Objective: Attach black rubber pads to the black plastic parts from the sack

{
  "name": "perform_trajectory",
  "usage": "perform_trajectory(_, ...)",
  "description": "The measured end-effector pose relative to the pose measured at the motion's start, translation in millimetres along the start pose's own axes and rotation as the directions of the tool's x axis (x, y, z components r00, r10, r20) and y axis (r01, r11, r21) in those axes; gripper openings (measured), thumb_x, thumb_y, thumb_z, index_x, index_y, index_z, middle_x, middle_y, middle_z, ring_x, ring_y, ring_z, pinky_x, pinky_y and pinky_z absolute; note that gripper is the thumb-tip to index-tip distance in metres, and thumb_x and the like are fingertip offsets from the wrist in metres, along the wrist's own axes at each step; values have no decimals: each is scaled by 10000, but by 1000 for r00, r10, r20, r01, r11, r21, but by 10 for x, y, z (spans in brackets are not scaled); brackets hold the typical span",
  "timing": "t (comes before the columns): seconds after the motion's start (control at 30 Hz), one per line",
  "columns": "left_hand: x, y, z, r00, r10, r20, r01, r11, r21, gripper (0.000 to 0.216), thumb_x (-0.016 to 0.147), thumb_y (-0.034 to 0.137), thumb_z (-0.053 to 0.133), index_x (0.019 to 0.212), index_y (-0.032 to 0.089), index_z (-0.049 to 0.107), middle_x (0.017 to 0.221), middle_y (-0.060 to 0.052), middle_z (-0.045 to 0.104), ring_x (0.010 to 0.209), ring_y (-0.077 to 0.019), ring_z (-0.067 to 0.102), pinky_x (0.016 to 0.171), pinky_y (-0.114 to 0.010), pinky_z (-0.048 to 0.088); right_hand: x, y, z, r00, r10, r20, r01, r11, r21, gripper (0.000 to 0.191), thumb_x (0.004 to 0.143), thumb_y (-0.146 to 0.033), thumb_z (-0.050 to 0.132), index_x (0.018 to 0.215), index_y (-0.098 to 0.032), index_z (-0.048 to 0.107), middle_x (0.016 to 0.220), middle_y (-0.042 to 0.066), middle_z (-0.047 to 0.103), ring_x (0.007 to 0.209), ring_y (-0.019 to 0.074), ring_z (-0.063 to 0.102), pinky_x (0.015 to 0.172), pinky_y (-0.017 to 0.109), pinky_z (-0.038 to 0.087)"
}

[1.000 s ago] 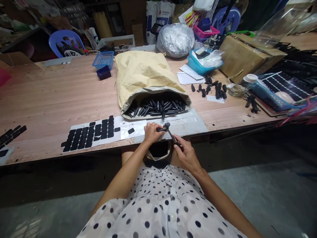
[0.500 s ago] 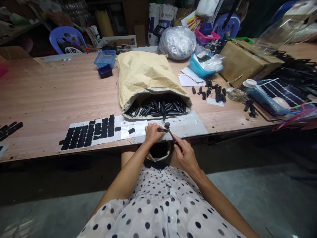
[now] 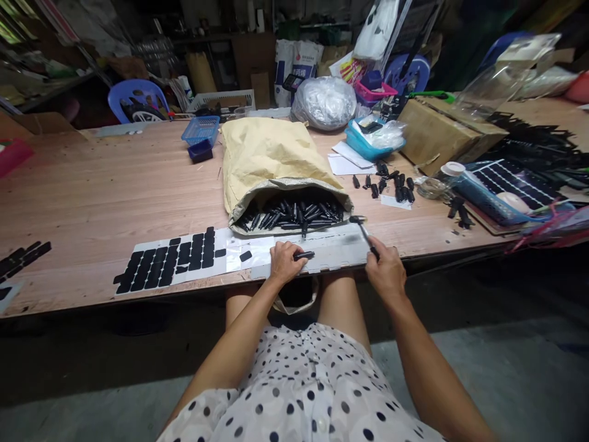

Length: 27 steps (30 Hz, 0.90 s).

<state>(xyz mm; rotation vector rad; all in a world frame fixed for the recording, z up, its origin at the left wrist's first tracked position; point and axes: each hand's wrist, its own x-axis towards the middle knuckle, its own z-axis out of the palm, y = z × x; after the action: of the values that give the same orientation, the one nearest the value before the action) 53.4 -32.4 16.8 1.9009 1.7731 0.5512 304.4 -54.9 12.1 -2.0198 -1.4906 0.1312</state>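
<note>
My left hand (image 3: 286, 263) is closed on a short black tube-shaped part (image 3: 304, 255), holding it low over the grey board (image 3: 331, 253) at the table's front edge. Off to the right, my right hand (image 3: 387, 270) grips a small hammer (image 3: 363, 230) by its dark handle. The hammer's head is raised toward the sack, apart from the black part. Just beyond my hands lies a tan sack (image 3: 276, 147), its mouth facing me, with many similar black parts (image 3: 294, 212) inside. One part sticks out at the sack's lip.
Left of my hands lies a white sheet with black stickers (image 3: 156, 264). Loose black pieces (image 3: 400, 184) lie to the right, near a cardboard box (image 3: 446, 132) and a blue basket (image 3: 501, 196). An open bag (image 3: 297, 301) hangs below the table edge.
My right hand has swung the hammer away to the right, off the black part. My left hand stays at the board with the part. The view has tilted up slightly.
</note>
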Motion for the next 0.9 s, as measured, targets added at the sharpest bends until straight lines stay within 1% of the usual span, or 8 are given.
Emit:
perform_trajectory(0.1, 12, -29, 25, 999, 36, -2, -36, 999, 6, 90, 809, 265, 764, 897, 261, 751, 994, -33, 714, 1089, -267, 535, 964, -427, 392, 411, 211, 77, 990, 141, -28, -144, 974, -178, 477, 866, -208, 510, 1285, -201, 737, 897, 131, 594, 802, 260, 560, 768, 403, 479)
perform_trajectory(0.27, -29, -92, 11, 989, 148, -23, -148, 989, 26, 133, 779, 270, 788, 912, 274, 778, 997, -44, 697, 1080, -272, 541, 967, -444, 402, 717, 276, 268, 974, 215, -71, -226, 947, -229, 437, 869, -196, 480, 1212, -199, 751, 971, 169, 571, 941, 314, 549, 824, 467, 450)
perform_trajectory(0.43, -421, -331, 100, 885, 466, 14, -463, 875, 143, 155, 782, 281, 781, 937, 276, 783, 1046, -75, 689, 1069, -286, 574, 951, -453, 433, 668, 135, 355, 983, 169, -69, -181, 949, -258, 443, 945, -213, 397, 1261, -149, 700, 1057, 214, 560, 1016, 342, 520, 845, 482, 395)
perform_trajectory(0.57, -780, -500, 321, 888, 459, -37, -427, 852, 303, 190, 835, 206, 707, 997, 271, 782, 953, -87, 679, 914, -256, 606, 819, -410, 476, 626, 113, 356, 986, 153, -70, -167, 950, -264, 447, 946, -214, 397, 1283, -127, 678, 1093, 239, 558, 1023, 354, 515, 836, 481, 385)
perform_trajectory(0.67, -900, -369, 371, 870, 478, -120, -420, 847, 325, 327, 864, 167, 648, 1142, 295, 765, 957, -89, 678, 886, -245, 611, 796, -404, 488, 624, 144, 369, 988, 140, -64, -153, 948, -278, 452, 926, -215, 427, 1297, -134, 672, 1108, 244, 558, 1026, 362, 519, 825, 478, 393)
perform_trajectory(0.77, -910, 5, 74, 769, 619, -164, -594, 785, 175, 382, 935, 207, 552, 1264, 302, 723, 964, -88, 671, 885, -224, 616, 814, -395, 505, 630, 185, 408, 989, 107, -106, -134, 949, -287, 442, 924, -226, 420, 1269, -135, 681, 1082, 239, 561, 1011, 360, 508, 810, 482, 392)
perform_trajectory(0.83, -944, 272, -333, 706, 683, -187, -692, 722, 23, 414, 974, 250, 501, 1336, 344, 680, 1011, -80, 670, 902, -213, 622, 850, -393, 521, 636, 212, 437, 986, 88, -142, -126, 950, -287, 432, 920, -231, 426, 1253, -139, 687, 1064, 233, 562, 1000, 355, 497, 805, 486, 390)
perform_trajectory(0.9, -1090, 427, -801, 596, 775, -210, -799, 597, -66, 416, 980, 336, 501, 1351, 461, 646, 1006, -48, 669, 897, -211, 624, 849, -390, 539, 642, 231, 457, 984, 84, -154, -126, 949, -288, 429, 917, -229, 437, 1256, -144, 685, 1065, 229, 560, 1007, 354, 494, 809, 490, 391)
